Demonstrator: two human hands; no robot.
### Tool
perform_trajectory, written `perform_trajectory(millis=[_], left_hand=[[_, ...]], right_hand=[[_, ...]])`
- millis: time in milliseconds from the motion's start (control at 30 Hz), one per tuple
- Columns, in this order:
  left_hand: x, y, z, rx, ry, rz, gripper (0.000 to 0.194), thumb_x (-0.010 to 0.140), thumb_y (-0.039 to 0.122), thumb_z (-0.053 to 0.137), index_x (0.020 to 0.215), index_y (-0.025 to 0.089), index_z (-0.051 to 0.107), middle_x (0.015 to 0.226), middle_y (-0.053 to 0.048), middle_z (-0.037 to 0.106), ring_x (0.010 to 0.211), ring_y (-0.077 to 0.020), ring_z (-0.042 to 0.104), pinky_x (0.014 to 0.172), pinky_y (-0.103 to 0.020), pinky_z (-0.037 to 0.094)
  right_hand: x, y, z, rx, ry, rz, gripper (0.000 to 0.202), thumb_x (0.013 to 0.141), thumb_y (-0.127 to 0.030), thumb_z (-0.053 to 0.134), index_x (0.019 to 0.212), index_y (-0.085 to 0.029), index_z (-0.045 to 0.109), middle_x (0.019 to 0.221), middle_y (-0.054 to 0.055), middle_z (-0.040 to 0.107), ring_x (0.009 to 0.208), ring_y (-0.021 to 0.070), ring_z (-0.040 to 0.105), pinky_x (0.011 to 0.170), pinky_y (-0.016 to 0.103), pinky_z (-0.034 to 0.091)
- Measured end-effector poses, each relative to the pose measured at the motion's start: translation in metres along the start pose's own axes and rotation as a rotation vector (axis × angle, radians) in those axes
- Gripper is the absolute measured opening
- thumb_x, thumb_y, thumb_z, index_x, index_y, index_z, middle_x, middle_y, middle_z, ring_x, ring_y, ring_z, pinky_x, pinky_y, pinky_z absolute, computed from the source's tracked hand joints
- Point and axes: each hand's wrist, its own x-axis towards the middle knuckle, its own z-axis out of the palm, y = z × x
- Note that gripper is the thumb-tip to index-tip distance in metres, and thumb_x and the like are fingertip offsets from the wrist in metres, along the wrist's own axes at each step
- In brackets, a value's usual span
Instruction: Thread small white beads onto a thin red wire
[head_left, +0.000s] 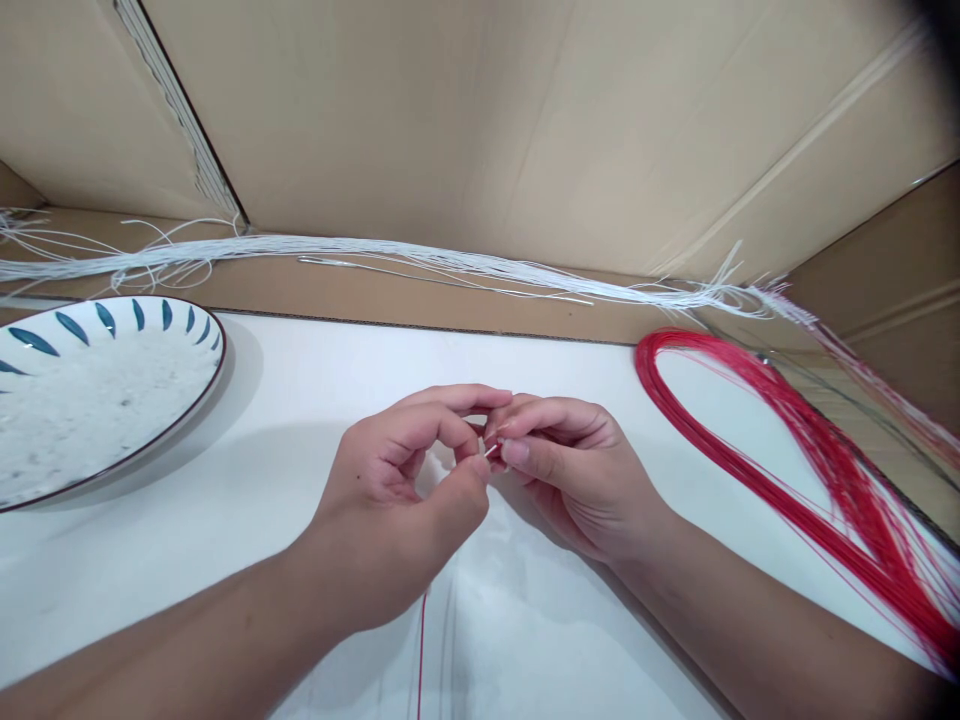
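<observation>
Close together over the white tabletop (300, 400), my two hands meet at the fingertips. My left hand (405, 490) is closed in a pinch, thumb against index finger. My right hand (574, 455) also pinches, its thumb and fingers touching the left fingertips. Between them shows a tiny pale, thin piece (492, 450) with a bit of red beside it; most of it is hidden by the fingers. A thin red cord (421, 650) hangs from beneath my left hand toward the near edge.
At left stands an oval plate (97, 410) with blue leaf marks, holding small whitish bits. A looped bundle of red cords (720, 465) lies at right. White cords (360, 247) stretch along the cardboard ledge (450, 303) at the back, below a cardboard wall (450, 120).
</observation>
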Motion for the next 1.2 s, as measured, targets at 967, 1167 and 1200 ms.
perform_trajectory(millis=[967,1167,1200], left_hand=[[0.0005,0.0027,0.0007,0.088,0.008,-0.022,0.02,0.086,0.023,0.07,0.067,0.023,0.066,0.119,0.0,0.076,0.106,-0.0208,0.072,0.094,-0.037,0.056],[0.001,0.0036,0.0003,0.126,0.006,-0.009,0.019,0.086,0.023,0.069,0.067,0.023,0.067,0.118,-0.001,0.077,0.106,-0.0213,0.072,0.093,-0.036,0.057],[0.0011,0.0035,0.0002,0.135,0.001,0.003,0.019,0.086,0.023,0.069,0.068,0.023,0.067,0.119,-0.001,0.077,0.106,-0.0208,0.072,0.093,-0.035,0.057]], right_hand=[[-0.0012,-0.0033,0.003,-0.027,0.064,0.027,0.014,0.074,-0.015,0.091,0.079,-0.023,0.081,0.076,0.0,0.078,0.07,0.0106,0.074,0.072,0.023,0.064],[-0.0011,-0.003,0.0037,-0.033,0.072,0.018,0.012,0.075,-0.018,0.09,0.078,-0.023,0.081,0.075,0.001,0.077,0.068,0.0112,0.072,0.071,0.025,0.064],[-0.001,-0.0027,0.0041,-0.029,0.069,0.014,0.011,0.076,-0.017,0.09,0.079,-0.024,0.081,0.074,0.001,0.077,0.067,0.0106,0.071,0.07,0.024,0.063]])
